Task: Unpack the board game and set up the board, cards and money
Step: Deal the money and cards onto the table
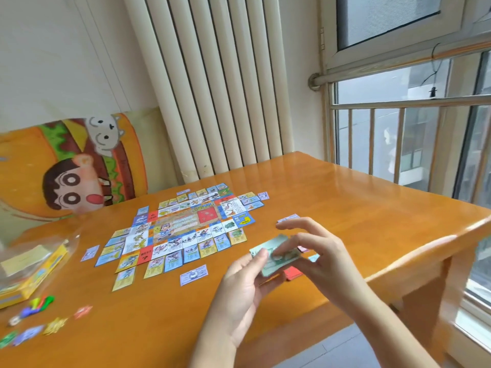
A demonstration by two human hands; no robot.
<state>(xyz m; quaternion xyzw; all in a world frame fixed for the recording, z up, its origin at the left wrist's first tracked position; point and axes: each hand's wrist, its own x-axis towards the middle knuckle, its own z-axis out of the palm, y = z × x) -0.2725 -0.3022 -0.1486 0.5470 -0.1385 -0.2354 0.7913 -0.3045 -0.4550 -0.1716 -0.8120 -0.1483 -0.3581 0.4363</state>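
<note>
The small colourful game board (pixel 183 221) lies flat on the orange wooden table (pixel 358 208), ringed by many property cards (pixel 156 266). My left hand (pixel 247 285) holds a stack of green play money (pixel 276 254) near the table's front edge. My right hand (pixel 313 248) pinches the top note of that stack, its index finger stretched out. Single purple notes lie at the board's corners: one at the front (pixel 194 274), one at the left (pixel 89 253), one at the far right (pixel 263 195), one behind my right hand (pixel 288 217). Red notes (pixel 293 273) lie under my hands.
The yellow game box (pixel 34 272) with a clear plastic bag sits at the left edge. Coloured pawns (pixel 39 304) and small card piles (pixel 55 325) lie in front of it. A cartoon cushion (pixel 71 171), a radiator (pixel 212 83) and a barred window (pixel 409 144) surround the table.
</note>
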